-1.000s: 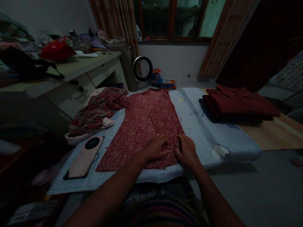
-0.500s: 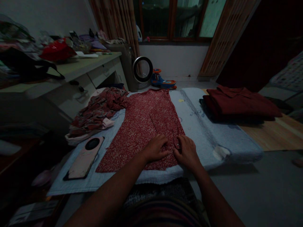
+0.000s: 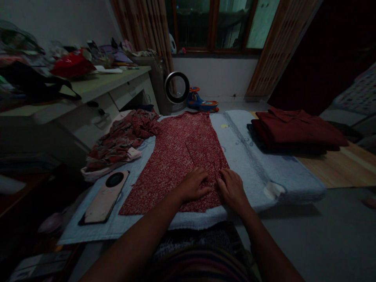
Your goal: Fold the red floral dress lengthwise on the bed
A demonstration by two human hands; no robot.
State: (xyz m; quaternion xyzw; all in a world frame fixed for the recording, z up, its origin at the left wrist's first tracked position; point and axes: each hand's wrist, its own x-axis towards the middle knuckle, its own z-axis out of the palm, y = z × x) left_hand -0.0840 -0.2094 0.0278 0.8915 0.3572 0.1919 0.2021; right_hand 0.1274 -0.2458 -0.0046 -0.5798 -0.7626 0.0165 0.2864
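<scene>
A red garment with a small pale print, probably a blouse, lies spread on the light blue padded cover. My left hand rests on its lower right part, thumb held apart from the bent fingers. My right hand touches the garment's right edge, with thumb and fingers slightly apart. Small creases show in the fabric between the two hands. At the upper left the garment meets a crumpled patterned cloth.
A phone lies face down on the blue cover at left. A stack of folded dark red clothes sits at right, beside a bare wooden board. A cluttered desk stands left; a ride-on toy is on the floor beyond.
My right hand has loosened on the fabric edge, its thumb moving slightly, and the fold beside it looks flatter. The left hand stays nearly in place.
</scene>
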